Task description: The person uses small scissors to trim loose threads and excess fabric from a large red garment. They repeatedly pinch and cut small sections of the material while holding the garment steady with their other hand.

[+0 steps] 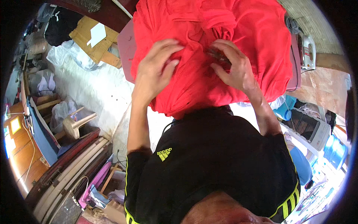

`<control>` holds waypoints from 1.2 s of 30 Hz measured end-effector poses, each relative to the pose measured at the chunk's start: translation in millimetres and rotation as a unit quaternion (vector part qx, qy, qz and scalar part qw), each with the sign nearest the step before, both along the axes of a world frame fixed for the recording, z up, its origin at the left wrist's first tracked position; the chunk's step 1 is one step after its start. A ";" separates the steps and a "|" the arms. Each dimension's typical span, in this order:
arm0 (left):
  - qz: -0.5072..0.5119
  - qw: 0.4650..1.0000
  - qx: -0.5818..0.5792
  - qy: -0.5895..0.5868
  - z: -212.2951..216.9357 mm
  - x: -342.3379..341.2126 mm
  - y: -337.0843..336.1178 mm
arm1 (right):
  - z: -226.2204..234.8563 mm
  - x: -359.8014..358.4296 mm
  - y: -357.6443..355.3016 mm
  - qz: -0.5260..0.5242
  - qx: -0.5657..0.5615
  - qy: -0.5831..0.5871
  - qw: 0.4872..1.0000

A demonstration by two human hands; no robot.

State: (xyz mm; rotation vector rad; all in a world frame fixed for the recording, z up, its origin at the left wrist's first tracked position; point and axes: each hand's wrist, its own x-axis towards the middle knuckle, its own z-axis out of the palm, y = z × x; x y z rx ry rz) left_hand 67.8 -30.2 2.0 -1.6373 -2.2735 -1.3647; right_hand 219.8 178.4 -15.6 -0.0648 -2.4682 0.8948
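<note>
A wide heap of bright red cloth [261,44], creased and gathered, is spread over a dull reddish board or table [126,48]. Above the cloth's left part is my left hand [154,69], its fingers bent and the thumb apart, with nothing seen between them. Whether it touches the cloth I cannot tell. My right hand [236,67] is curled over the middle of the cloth. Between its thumb and fingers shows a small dark, blurred thing [219,55], perhaps with a metallic shine; its kind cannot be made out. Gathered folds of cloth lie just beyond that hand.
An iron [308,52] stands at the table's right edge. To the left are a piece of wooden board [87,37], clear plastic bags [72,54] and a small wooden stool [76,123]. Long stacked boards [71,171] lie lower left. A large blue water bottle [335,151] is at right.
</note>
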 end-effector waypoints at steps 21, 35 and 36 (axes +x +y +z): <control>0.105 0.970 -0.142 0.169 -23.5 11.4 -6.7 | -29.0 0.0 -7.7 0.093 0.104 0.006 0.990; 0.192 0.971 -0.117 0.078 -38.9 43.8 3.3 | -25.7 7.0 -13.8 0.087 0.019 -0.049 0.995; 0.194 0.971 -0.115 0.079 -41.0 43.6 2.9 | -27.3 6.7 -12.8 0.082 0.011 -0.054 0.995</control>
